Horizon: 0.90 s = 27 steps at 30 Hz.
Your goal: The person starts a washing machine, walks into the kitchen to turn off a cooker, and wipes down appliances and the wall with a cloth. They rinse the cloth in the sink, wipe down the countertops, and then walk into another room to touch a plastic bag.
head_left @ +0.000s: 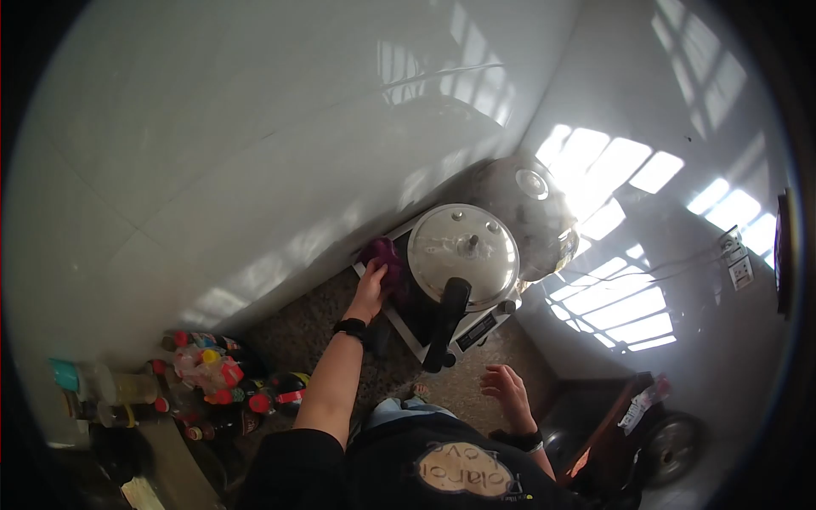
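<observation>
My left hand (372, 291) is closed on a dark purple cloth (382, 257), pressed against the left part of the cooktop (408, 316). On that cooktop stands a silver pressure cooker (459, 251) with its lid on. Its black handle (448, 323) points toward me. My right hand (507, 390) is held apart from everything, in front of the cooktop's right side, with nothing in it and its fingers loosely bent and apart.
Behind the cooker, in the corner, sits a large shiny metal vessel (531, 212). Several sauce bottles (229, 382) and jars crowd the counter at left. A wall socket (736, 259) with cables is at right. Dark round pans (671, 446) lie at lower right.
</observation>
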Each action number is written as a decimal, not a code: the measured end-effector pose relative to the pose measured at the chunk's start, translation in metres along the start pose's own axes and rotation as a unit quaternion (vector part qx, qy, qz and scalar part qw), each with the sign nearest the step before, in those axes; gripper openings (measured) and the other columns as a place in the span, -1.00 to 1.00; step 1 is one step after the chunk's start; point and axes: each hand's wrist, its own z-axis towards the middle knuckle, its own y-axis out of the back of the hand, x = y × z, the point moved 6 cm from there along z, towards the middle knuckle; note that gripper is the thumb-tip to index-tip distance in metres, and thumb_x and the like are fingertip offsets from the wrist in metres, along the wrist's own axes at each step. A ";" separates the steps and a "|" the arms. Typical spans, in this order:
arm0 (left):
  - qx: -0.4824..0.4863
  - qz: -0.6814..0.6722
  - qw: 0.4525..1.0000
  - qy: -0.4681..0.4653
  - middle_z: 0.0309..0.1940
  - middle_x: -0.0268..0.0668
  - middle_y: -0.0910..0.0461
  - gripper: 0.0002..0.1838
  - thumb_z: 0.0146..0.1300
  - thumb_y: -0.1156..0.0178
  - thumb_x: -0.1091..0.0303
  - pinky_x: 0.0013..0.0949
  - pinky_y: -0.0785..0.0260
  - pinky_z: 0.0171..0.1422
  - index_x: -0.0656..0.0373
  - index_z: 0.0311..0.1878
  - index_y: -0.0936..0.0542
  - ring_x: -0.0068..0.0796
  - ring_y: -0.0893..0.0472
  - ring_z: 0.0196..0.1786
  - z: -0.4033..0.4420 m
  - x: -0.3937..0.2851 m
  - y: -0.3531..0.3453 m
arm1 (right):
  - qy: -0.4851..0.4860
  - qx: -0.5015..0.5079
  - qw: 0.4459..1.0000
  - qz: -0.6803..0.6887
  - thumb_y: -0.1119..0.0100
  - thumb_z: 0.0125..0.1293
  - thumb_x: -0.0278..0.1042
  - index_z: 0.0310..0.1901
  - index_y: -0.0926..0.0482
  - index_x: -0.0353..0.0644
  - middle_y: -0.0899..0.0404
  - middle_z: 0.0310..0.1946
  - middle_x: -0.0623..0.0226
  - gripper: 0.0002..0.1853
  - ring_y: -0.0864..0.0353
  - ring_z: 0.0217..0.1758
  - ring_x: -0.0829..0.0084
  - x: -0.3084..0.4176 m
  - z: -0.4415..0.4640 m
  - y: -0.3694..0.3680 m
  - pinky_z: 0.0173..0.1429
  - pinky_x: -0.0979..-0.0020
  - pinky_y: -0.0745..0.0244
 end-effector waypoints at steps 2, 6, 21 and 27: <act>0.072 -0.129 0.989 -0.023 -0.01 -0.32 -0.49 -0.70 0.39 0.02 0.30 -0.36 -0.32 0.12 0.07 0.16 -0.36 -0.45 -0.47 0.06 0.020 -0.007 -0.026 | 0.012 0.068 0.997 -0.037 0.10 0.46 -0.03 0.17 -0.38 -0.27 -0.55 -0.11 0.23 -0.53 -0.55 -0.05 0.44 0.013 0.012 -0.033 -0.03 0.41 -0.50; 0.090 -0.140 0.982 -0.091 0.05 -0.37 -0.47 -0.70 0.39 0.00 0.29 -0.36 -0.25 0.21 0.04 0.16 -0.39 -0.47 -0.41 0.15 0.056 -0.027 -0.047 | 0.054 0.120 0.986 -0.103 0.08 0.45 -0.03 0.25 -0.28 -0.31 -0.53 -0.05 0.17 -0.46 -0.54 0.00 0.38 0.026 0.036 -0.090 0.01 0.40 -0.49; 0.101 0.357 0.861 -0.348 -0.13 0.00 -0.57 -0.74 0.30 -0.05 0.31 -0.13 -0.39 0.04 0.21 0.00 -0.45 0.08 -0.54 -0.02 0.002 -0.083 -0.063 | 0.033 0.114 0.984 -0.136 -0.25 0.27 -0.24 0.38 0.09 -0.37 -0.46 0.05 0.11 -0.15 -0.53 0.00 0.43 0.021 0.054 -0.111 0.08 0.45 -0.43; 0.069 0.490 0.779 -0.385 0.01 -0.02 -0.55 -0.68 0.31 -0.02 0.31 -0.09 -0.30 0.16 0.27 0.04 -0.51 0.03 -0.50 0.04 0.026 -0.079 -0.097 | 0.063 0.116 0.983 -0.131 -0.25 0.27 -0.23 0.37 0.04 -0.36 -0.40 0.11 0.08 -0.18 -0.49 0.06 0.40 0.013 0.060 -0.105 0.15 0.43 -0.38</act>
